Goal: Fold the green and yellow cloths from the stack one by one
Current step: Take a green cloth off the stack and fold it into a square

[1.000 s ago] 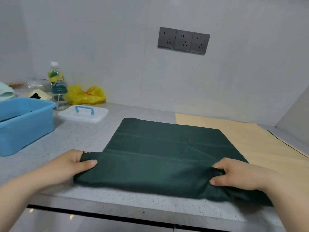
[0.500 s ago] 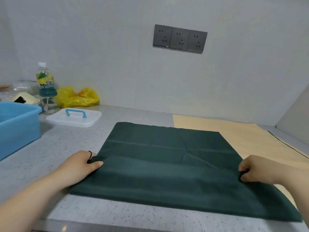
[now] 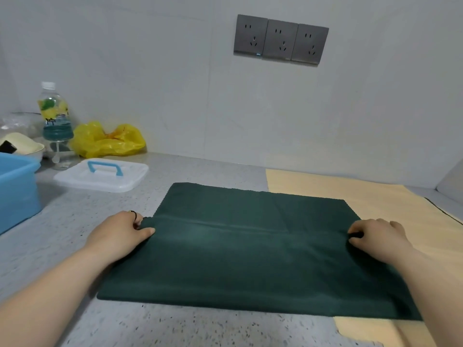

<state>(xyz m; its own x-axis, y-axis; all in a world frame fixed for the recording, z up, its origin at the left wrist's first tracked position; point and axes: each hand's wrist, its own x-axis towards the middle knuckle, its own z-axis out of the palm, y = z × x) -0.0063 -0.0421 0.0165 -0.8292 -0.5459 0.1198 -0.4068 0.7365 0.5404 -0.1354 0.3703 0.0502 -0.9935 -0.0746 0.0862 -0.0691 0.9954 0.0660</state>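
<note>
A dark green cloth (image 3: 240,259) lies on the speckled counter (image 3: 75,234), its near part doubled over toward the wall. My left hand (image 3: 120,232) pinches the left corner of the folded flap. My right hand (image 3: 375,236) pinches the flap's right corner. The flap's edge runs between both hands, about a third short of the cloth's far edge. A pale yellow cloth (image 3: 390,204) lies spread flat under the green one and sticks out to the right and at the near right corner.
A blue tub (image 3: 15,186) stands at the left. Behind it are a white lid with a blue handle (image 3: 102,175), a drink bottle (image 3: 53,116), a yellow plastic bag (image 3: 107,140) and a bowl (image 3: 22,146). The wall with sockets (image 3: 280,40) is close behind.
Both hands have carried the near edge of the green cloth away from me, over the cloth toward the wall. The fold has grown wider and the flap lies flatter.
</note>
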